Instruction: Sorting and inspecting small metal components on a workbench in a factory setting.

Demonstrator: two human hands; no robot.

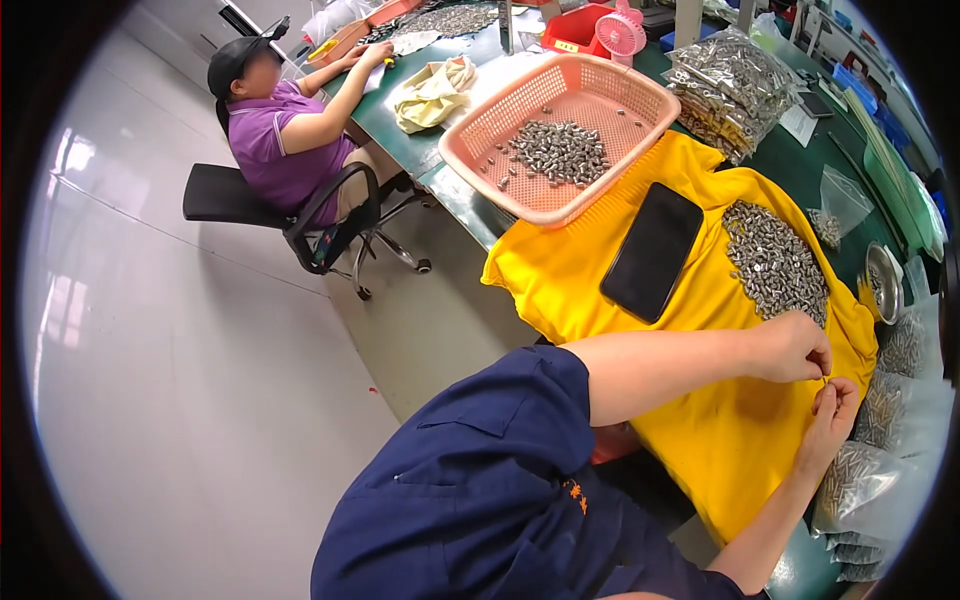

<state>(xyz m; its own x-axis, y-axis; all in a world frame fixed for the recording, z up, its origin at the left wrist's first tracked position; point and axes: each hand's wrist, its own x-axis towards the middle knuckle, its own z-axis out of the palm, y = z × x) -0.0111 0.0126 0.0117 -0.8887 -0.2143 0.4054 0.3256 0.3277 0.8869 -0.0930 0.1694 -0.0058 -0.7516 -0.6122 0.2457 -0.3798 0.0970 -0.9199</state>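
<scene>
My left hand (792, 347) is closed, its thumb and fingertips pinched together over the yellow cloth (720, 430). Close against it, my right hand (832, 415) is closed too, fingertips meeting those of the left. A tiny thin piece seems to be between them, too small to name. Just beyond my left hand lies a heap of small silver metal parts (775, 262) on the cloth. A black smartphone (652, 252) rests on the cloth to the left of that heap.
A pink plastic basket (462, 150) holds more small metal parts. Clear bags of metal parts (735, 80) lie behind it; further bags (865, 480) line the right edge near a round metal dish (884, 283). A seated co-worker in purple (285, 140) works at the far left.
</scene>
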